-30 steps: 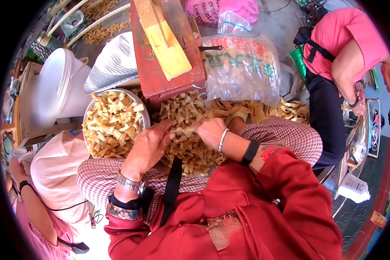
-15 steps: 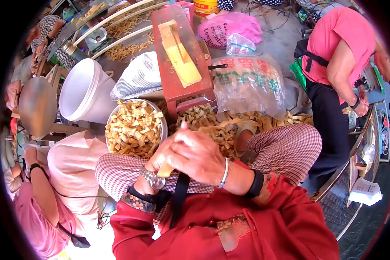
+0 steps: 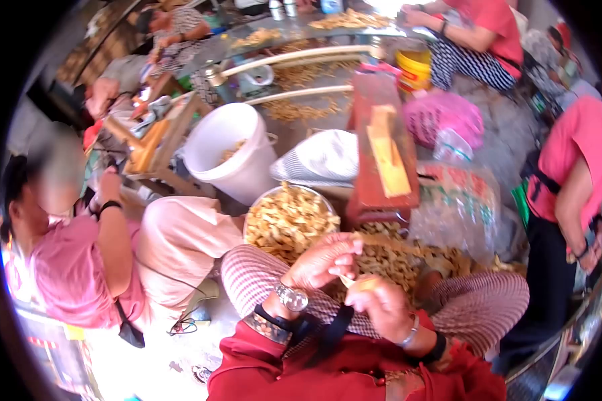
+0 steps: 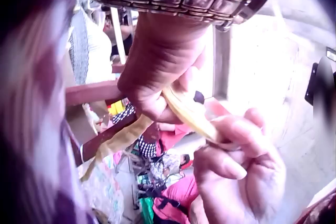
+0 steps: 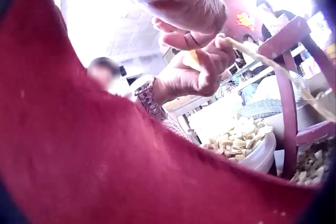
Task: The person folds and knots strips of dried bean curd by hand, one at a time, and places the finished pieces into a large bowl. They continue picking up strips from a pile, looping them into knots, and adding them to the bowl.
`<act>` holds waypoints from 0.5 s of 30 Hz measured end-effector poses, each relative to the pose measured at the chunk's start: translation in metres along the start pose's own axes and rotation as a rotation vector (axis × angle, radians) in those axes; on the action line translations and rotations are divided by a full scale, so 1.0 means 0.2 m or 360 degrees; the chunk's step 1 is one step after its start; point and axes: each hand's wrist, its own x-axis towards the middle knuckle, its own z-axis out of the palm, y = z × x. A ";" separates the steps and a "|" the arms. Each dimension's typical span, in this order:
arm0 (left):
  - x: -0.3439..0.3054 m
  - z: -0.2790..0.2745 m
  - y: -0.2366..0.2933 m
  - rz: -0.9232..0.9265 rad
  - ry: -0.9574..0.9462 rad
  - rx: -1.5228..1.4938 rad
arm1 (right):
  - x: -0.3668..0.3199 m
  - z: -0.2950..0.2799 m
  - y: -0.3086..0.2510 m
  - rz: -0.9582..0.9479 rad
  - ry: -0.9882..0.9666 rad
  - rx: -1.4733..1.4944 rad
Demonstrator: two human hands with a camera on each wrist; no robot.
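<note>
Between the two hands, in front of the lap, a pale yellow strip (image 4: 189, 116) is stretched. The left hand (image 3: 322, 262), with a watch at its wrist, grips the strip, and a long flat tail (image 4: 118, 141) hangs from its curled fingers. Thumb and fingers of the right hand (image 3: 385, 309) pinch the other end; this hand (image 4: 242, 174) faces the left one in the left wrist view. The right wrist view shows the left hand (image 5: 190, 79) with the tail (image 5: 273, 64) running off to the right. A heap of folded pieces (image 3: 391, 264) lies beyond the hands.
A round bowl (image 3: 336, 212) full of folded pieces stands beyond the left knee. Behind it are a white bucket (image 3: 231, 157), a red bench (image 3: 386, 150) bearing a yellow block, and a clear bag (image 3: 458, 204). Seated people are on both sides.
The head view has swung left and up. The hands, close together over the lap half a second ago, are now slightly apart with the strip between them.
</note>
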 end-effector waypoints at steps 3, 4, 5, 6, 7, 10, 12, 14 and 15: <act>-0.09 0.02 0.03 0.0095 -0.0026 0.0086 | 0.04 -0.05 -0.02 -0.0030 0.0438 0.0186; -0.13 0.08 0.04 0.0034 -0.0047 0.0122 | 0.07 -0.04 -0.01 -0.0193 0.0576 0.0116; -0.15 0.13 0.05 -0.0033 -0.0074 0.0152 | 0.11 -0.03 -0.02 -0.0367 0.0657 -0.0145; -0.15 0.18 0.03 -0.0067 -0.0104 0.0209 | 0.12 -0.02 -0.02 -0.0337 0.0701 -0.0153; -0.15 0.17 0.00 -0.0087 -0.0234 0.0222 | 0.13 -0.02 -0.01 -0.0309 0.0748 -0.0164; -0.16 0.19 0.00 0.0045 -0.0502 0.0610 | 0.10 -0.03 0.00 0.0260 0.0646 -0.0142; -0.17 0.22 -0.02 0.0378 -0.0288 0.1021 | 0.12 -0.02 -0.05 0.0421 0.0606 -0.0160; -0.18 0.24 -0.01 0.1157 -0.0023 0.2024 | 0.12 -0.04 -0.06 0.0868 0.0563 -0.0084; -0.19 0.26 -0.02 0.1311 0.0053 0.2125 | 0.12 -0.05 -0.05 0.0676 0.0545 -0.0237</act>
